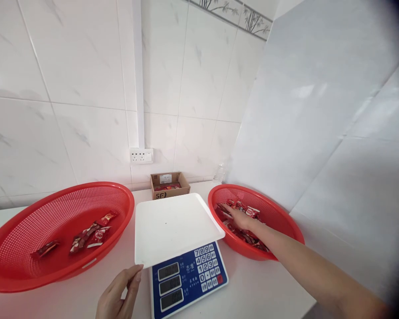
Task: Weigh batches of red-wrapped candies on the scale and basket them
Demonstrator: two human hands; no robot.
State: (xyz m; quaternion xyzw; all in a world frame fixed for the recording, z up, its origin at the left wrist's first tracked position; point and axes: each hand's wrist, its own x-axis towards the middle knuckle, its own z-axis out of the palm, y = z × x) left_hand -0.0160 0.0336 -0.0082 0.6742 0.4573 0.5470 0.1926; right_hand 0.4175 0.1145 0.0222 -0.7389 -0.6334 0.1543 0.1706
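My right hand [241, 218] reaches into the right red basket [294, 232]. Its fingers stretch over red wrapped snack packets [253, 212] and touch them; I cannot make out a packet gripped in it. Near the front left corner of the white weighing pan [179, 228] is my left hand [123, 290], fingers curled and thumb close to the forefinger, with nothing visible in them. The pan tops a digital scale [189, 281] with a blue keypad panel and three small displays. In the left red basket [16, 241] lie several similar red packets [98, 236].
Behind the scale stands an open cardboard box [170, 193] holding more red packets. A clear plastic object [219, 172] is in the back corner. White tiled walls rise behind and on the right, with a power socket [141, 156] above the white table [252, 290].
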